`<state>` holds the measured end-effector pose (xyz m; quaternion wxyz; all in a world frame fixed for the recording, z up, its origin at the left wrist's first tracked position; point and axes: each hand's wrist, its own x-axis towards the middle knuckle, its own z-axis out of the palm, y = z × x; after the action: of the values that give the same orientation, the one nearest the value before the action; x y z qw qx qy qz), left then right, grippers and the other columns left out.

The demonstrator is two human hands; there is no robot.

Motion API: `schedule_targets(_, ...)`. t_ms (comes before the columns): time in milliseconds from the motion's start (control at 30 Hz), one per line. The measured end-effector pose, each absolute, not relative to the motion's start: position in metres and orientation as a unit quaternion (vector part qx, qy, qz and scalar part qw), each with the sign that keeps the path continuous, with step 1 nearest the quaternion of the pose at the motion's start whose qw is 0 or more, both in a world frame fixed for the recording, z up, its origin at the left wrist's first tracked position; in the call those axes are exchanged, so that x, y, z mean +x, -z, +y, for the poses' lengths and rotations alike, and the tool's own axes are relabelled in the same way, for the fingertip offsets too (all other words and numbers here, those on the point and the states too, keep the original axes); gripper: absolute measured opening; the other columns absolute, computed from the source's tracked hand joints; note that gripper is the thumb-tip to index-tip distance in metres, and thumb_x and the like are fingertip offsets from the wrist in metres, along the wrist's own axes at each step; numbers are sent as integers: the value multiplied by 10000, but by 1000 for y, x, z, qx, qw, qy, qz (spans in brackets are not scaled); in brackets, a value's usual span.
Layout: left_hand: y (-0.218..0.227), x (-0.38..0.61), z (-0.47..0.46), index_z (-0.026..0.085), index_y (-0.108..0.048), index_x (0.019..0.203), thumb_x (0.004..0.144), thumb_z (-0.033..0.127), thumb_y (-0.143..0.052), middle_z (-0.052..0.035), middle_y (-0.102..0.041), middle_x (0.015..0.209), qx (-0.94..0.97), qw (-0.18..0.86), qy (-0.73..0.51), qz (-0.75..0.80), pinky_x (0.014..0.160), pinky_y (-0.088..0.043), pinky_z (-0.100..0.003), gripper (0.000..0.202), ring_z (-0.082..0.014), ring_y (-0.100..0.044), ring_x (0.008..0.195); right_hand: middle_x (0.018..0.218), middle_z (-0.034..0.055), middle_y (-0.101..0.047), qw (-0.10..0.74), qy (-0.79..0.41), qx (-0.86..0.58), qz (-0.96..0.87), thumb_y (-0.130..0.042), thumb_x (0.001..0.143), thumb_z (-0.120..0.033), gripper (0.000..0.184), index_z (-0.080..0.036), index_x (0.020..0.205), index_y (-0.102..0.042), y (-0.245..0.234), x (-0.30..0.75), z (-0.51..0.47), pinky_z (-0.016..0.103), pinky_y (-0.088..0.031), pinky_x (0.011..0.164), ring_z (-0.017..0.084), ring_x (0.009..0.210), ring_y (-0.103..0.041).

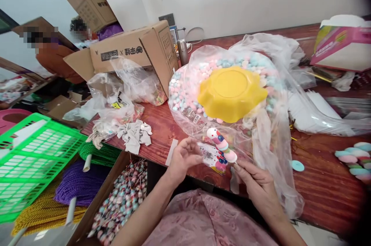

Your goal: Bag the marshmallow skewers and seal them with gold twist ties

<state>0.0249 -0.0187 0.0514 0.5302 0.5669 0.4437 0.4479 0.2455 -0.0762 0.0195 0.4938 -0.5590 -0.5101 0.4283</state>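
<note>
My right hand [256, 178] pinches the lower end of a marshmallow skewer [222, 144]. The skewer is a stack of pink, blue, green and white pieces with a white, face-like top piece, and it tilts up to the left. To its left is my left hand [185, 157], palm turned inward, its bent fingers and thumb apart. Close to those fingertips, behind the skewer, lies a small printed clear wrapper [213, 156] at the table's front edge. Beyond both hands a large clear bag of pastel marshmallows [182, 83] carries an upturned yellow scalloped bowl [232, 87].
A cardboard box [130, 48] and crumpled plastic stand at the table's left. Below are a bin of wrapped skewers [121, 195], a green basket [37, 161] and bundled twist ties [81, 184]. More marshmallows [356, 159] lie right. Other people [58, 60] are at back left.
</note>
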Motion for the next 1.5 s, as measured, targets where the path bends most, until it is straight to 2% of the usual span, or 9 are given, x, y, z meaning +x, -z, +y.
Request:
schedule_targets(100,-54,25,14,213,-488,1287,679,832,-580,-144,-618,1192,490,664,-455,336,884,-519,-443,874,-288,-607,1127,517,-16,-446,467,-535,-518,-477,-668,833,-509,382,-171,656,-683,-20,237,-73,244,-293,461,107,489,-383)
schedule_targets(167,-60,27,32,215,-475,1336,660,875,-542,-148,-632,1173,483,702,-442,282,909,-500,-489,948,-325,-593,1168,484,-31,-390,448,-618,-486,-425,-702,793,-540,426,-158,615,-646,-18,231,-72,234,-210,445,79,462,-296)
schedule_targets(400,-65,38,40,199,-605,899,839,539,-647,31,-489,603,371,736,-470,316,782,-550,-428,348,-213,-678,679,424,-63,-335,443,-735,-425,-288,-816,677,-508,392,-142,651,-678,-22,216,-68,211,-157,418,46,415,-226)
schedule_targets(600,-79,41,30,170,-580,819,805,379,-759,27,-587,688,283,738,-533,303,742,-562,-322,276,-199,-708,729,576,-4,-554,542,-448,-535,-469,-676,873,-380,215,-182,852,-759,-8,221,-71,232,-388,484,112,515,-487)
schedule_targets(767,-76,46,25,177,-557,800,893,445,-658,27,-597,665,231,755,-535,300,718,-563,-309,301,-181,-699,672,826,64,-732,443,-82,-499,-740,-584,896,-107,245,-151,1085,-732,6,233,-71,265,-521,672,167,701,-673)
schedule_targets(900,-71,55,24,181,-531,749,975,458,-520,31,-556,623,160,772,-545,285,731,-560,-310,357,-151,-656,614,819,90,-739,407,-18,-478,-778,-544,906,-82,248,-112,1080,-719,7,225,-72,267,-514,649,172,688,-675)
schedule_targets(1233,-49,40,22,188,-566,729,926,578,-535,26,-508,597,187,827,-493,195,782,-568,-410,438,-150,-581,529,465,-60,-367,491,-626,-482,-365,-696,824,-486,321,-174,748,-692,-13,222,-71,218,-251,411,80,428,-305)
schedule_targets(1333,-47,39,18,180,-586,748,925,503,-578,4,-572,641,205,816,-493,222,832,-558,-416,368,-188,-667,649,488,-47,-422,505,-550,-518,-418,-666,869,-417,252,-175,840,-730,-8,223,-74,221,-299,415,90,433,-367)
schedule_targets(1500,-50,50,11,174,-574,735,931,378,-612,2,-634,714,172,756,-568,276,857,-552,-371,286,-177,-692,733,734,44,-706,479,-112,-485,-723,-587,907,-127,205,-150,1049,-733,4,219,-78,260,-495,628,149,635,-644)
